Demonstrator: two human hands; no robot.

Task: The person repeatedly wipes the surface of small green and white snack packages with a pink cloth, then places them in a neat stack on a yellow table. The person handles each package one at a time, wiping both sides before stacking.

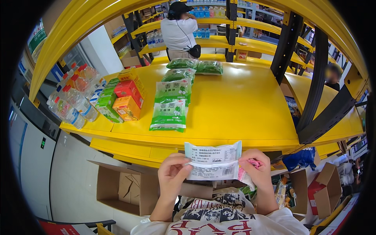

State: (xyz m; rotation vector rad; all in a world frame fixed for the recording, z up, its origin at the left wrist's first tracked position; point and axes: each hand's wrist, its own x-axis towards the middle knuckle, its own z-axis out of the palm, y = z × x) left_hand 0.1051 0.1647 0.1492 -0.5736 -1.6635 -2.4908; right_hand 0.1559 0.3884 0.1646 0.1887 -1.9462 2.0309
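Note:
Between my two hands a pale snack packet (pixel 214 160) is stretched flat, its printed back with a barcode facing up. My left hand (pixel 174 169) pinches its left edge between thumb and fingers. The right edge is pinched by my right hand (pixel 256 169), which also has a pink and white cloth (pixel 247 172) tucked in its palm. Just beyond, on the yellow shelf (pixel 239 105), green and white snack packets (pixel 169 114) lie overlapping in a row. Further back another green packet (pixel 209 67) lies beside that row.
Juice cartons (pixel 127 107) and clear bottles (pixel 72 107) stand at the shelf's left. Black uprights (pixel 309 86) rise at the right. Below are an opened cardboard box (pixel 127 188) and another box (pixel 327 188). A person (pixel 178 31) stands beyond the shelf, near racks of bottles.

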